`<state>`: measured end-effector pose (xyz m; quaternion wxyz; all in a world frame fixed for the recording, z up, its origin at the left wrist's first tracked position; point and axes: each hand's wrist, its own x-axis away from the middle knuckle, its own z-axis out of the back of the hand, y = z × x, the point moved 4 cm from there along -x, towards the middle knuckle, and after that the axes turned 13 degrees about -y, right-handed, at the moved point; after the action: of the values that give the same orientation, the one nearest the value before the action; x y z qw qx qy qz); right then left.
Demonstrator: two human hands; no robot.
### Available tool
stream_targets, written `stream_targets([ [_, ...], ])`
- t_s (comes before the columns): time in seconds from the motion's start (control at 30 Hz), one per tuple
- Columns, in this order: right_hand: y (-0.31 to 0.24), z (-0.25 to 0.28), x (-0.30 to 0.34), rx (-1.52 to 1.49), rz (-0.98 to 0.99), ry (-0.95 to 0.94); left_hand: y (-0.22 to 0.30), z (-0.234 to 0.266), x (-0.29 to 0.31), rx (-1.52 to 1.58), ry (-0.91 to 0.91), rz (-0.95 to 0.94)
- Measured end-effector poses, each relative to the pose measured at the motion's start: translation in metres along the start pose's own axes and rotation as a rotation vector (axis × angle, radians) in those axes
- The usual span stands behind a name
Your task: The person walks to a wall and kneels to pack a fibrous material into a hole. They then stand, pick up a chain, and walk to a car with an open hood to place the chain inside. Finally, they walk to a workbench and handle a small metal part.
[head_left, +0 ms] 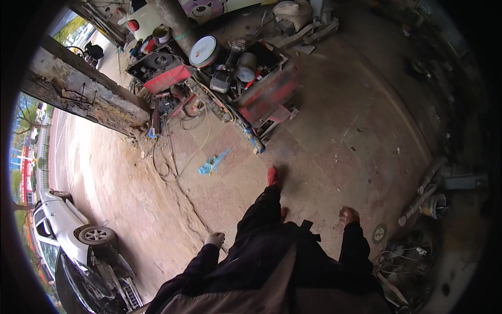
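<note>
The left hand [215, 239] is seen hanging at the side with its fingers loosely curled, and nothing is held in it. The right hand [348, 214] is closed into a loose fist, also empty. Between and ahead of the hands, a red shoe [272, 176] is planted on the paved floor [334, 141]. Ahead of the left hand, a blue rag [213, 163] is found beside a loop of cable [164, 166]. Farther ahead, a red machine [266, 97] cluttered with cans is seen. Left of the left hand, a stripped white car [78, 238] is parked.
</note>
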<state>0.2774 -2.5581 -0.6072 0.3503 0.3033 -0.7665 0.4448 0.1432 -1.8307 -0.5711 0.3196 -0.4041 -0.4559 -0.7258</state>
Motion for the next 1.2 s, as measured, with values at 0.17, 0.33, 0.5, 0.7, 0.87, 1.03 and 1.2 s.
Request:
stream_targets([
  [0.17, -0.049, 0.000, -0.046, 0.066, 0.057, 0.216, 0.123, 0.017, -0.075, -0.164, 0.041, -0.029],
  [0.33, -0.069, -0.027, -0.049, 0.597, -0.274, 0.222, 0.282, 0.051, -0.098, 0.036, 0.362, -0.227],
  [0.5, -0.159, -0.072, -0.049, 0.682, -0.228, 0.192, 0.443, 0.106, -0.066, -0.051, 0.732, -0.466],
  [0.7, -0.261, -0.111, -0.133, 0.237, -0.179, 0.106, 0.579, 0.153, -0.012, -0.155, 1.010, -0.682],
  [0.87, -0.328, -0.115, -0.251, 0.562, -0.173, -0.384, 0.653, 0.152, -0.001, -0.361, 1.095, -0.611],
  [1.03, -0.433, -0.144, -0.350, 0.505, -0.290, -0.186, 0.696, 0.151, -0.008, -0.363, 1.078, -0.441],
  [1.2, -0.556, -0.258, -0.371, 0.627, 0.034, -0.220, 0.709, 0.148, -0.012, -0.395, 1.143, -0.295],
])
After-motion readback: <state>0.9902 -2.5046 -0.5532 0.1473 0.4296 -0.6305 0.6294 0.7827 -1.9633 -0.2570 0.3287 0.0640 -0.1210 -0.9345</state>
